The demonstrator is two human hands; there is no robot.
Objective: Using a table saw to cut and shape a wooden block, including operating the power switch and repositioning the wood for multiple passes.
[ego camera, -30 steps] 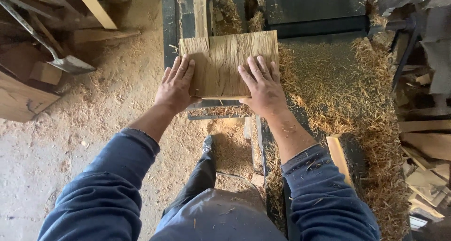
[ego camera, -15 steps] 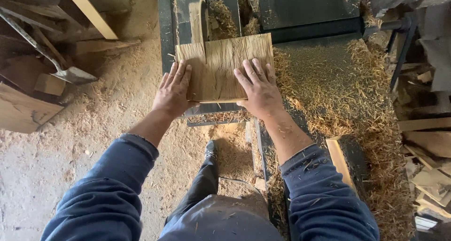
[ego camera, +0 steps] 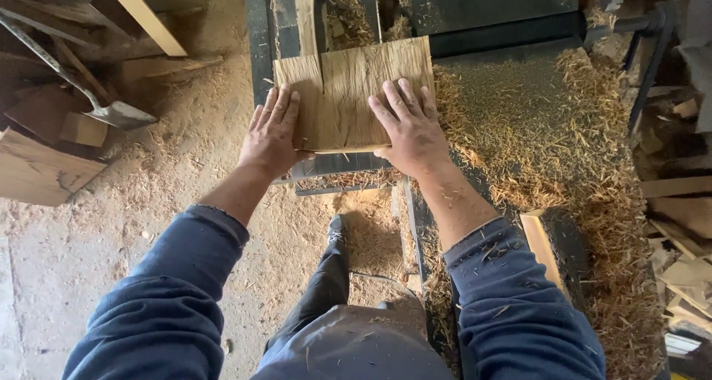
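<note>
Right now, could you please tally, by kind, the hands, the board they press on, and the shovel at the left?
Hands: 2, left hand and right hand, flat on the board
Wooden board: 1
Shovel: 1
Total: 4

We see the wooden board lying on the machine table, our left hand on its left edge, right hand on its right; a shovel lies far left.
</note>
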